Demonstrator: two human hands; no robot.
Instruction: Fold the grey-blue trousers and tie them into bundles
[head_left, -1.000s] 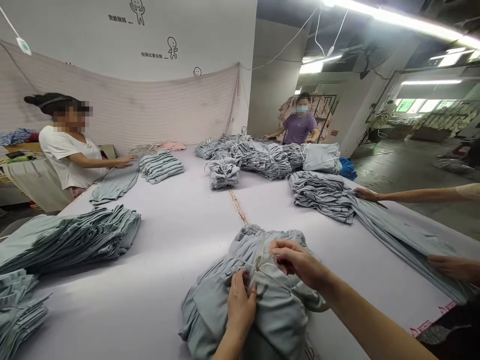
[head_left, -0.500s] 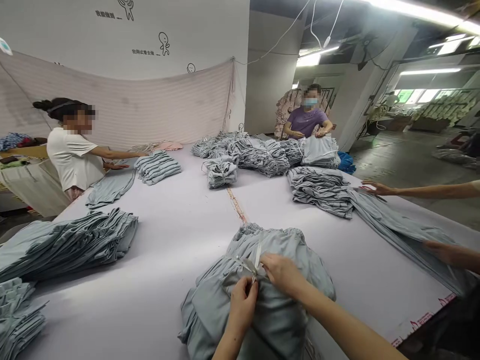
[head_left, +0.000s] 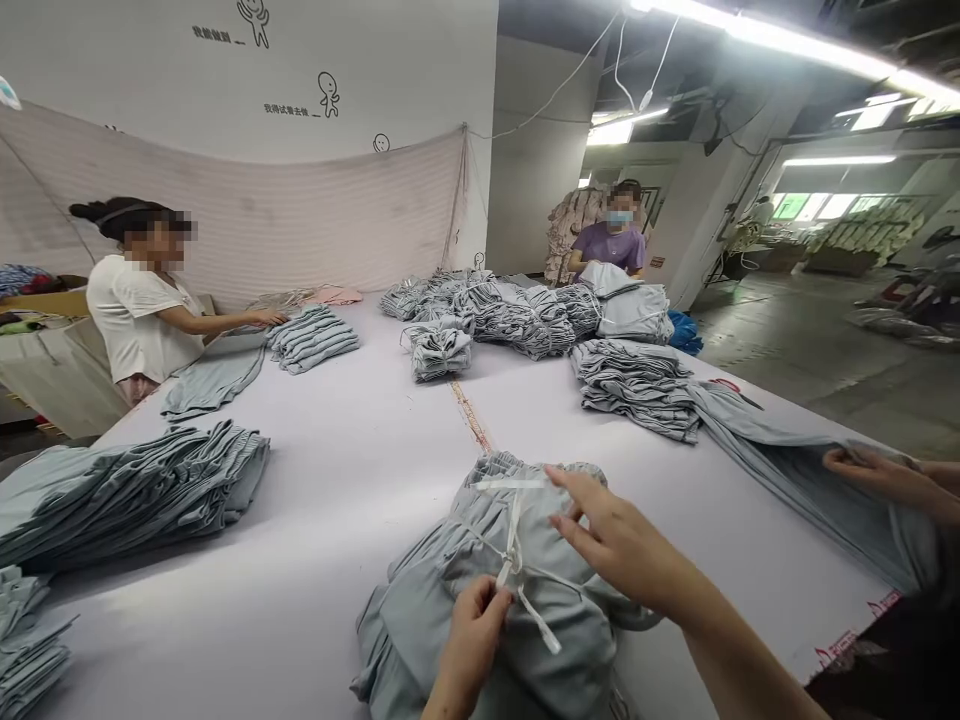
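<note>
**A:** ok so what's the layout here?

**B:** One huge pale surface [head_left: 360,470] takes up pretty much everything. There are grey-blue folded clothes all over it: a fat stack [head_left: 135,490] on the near left, a heap [head_left: 517,315] of tied lots at the far end, and another pile [head_left: 637,390] over on the right. A person in a white shirt [head_left: 139,310] works on the left side and a person in a purple shirt [head_left: 611,245] at the far end. Another person's hand [head_left: 862,468] on the right grips a long garment [head_left: 765,440] that trails off that pile.

**A:** and the wearer's own hands?

**B:** Both are on the bundle [head_left: 420,610] of the same grey-blue cloth, which sits at the near edge, dead centre. The right hand [head_left: 619,540] is released, fingers loosely spread, lying on top of the bundle. The left hand [head_left: 472,630] is pinched shut on the white tie [head_left: 514,530] just below its knot. That tie runs up over the bundle's top, loose end dangling beside the left thumb.
</note>
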